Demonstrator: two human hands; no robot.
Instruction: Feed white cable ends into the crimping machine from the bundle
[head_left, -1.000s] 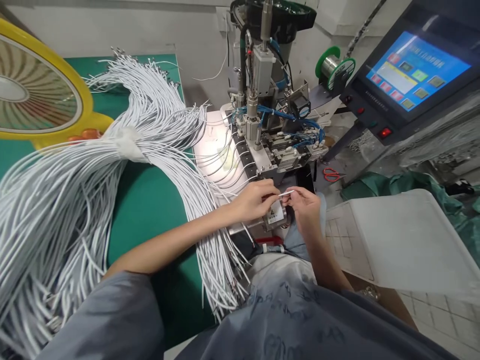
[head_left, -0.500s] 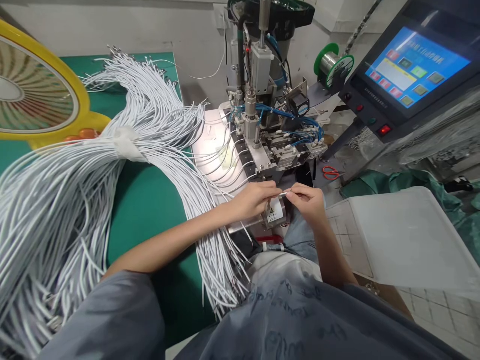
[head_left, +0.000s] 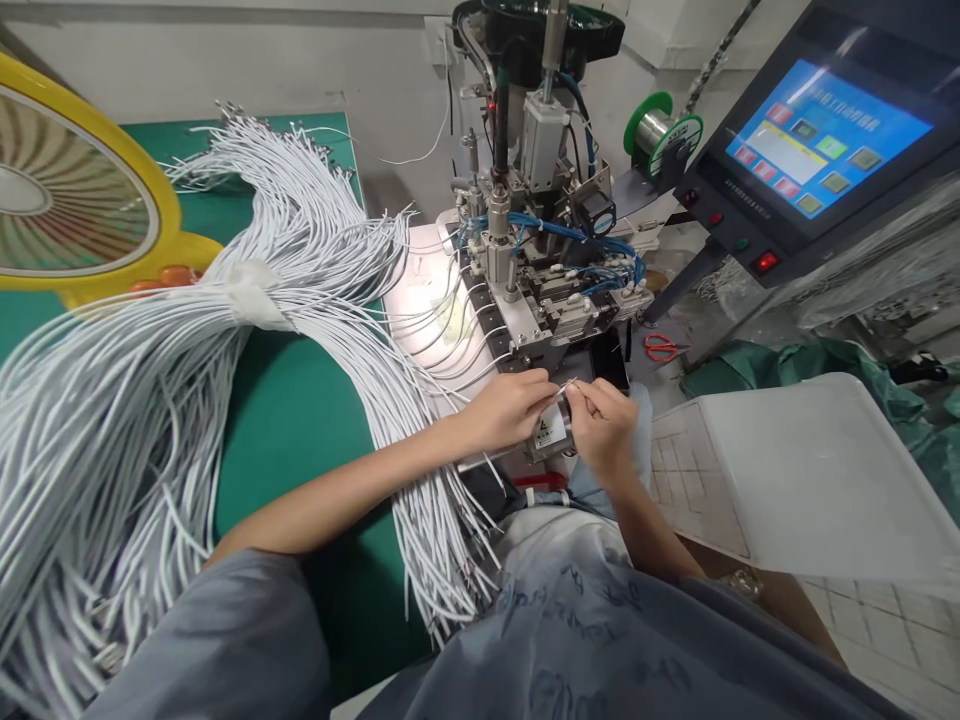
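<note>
My left hand (head_left: 514,408) is closed in a pinch on a thin white cable (head_left: 561,391) whose end pokes out past the fingertips. Close against it, my right hand (head_left: 606,420) pinches the tip of the same cable, and the fine wires there are too small to make out clearly. Both hands are in front of the bench machine (head_left: 517,310), above a metal cylinder with a warning label (head_left: 550,428). Several white cables run from a large tied bundle (head_left: 330,340) into the machine's left side. My left forearm lies across the bundle's loose ends.
A yellow fan (head_left: 161,200) stands at the left on the green mat (head_left: 300,400). Right of the machine are a solder wire spool (head_left: 660,130), a touchscreen panel (head_left: 825,140), red-handled scissors (head_left: 661,348) and a white plastic bin (head_left: 832,470).
My right hand has turned and drawn slightly left and down, with its fingers now curled tighter at the cable tip. My left hand has barely moved.
</note>
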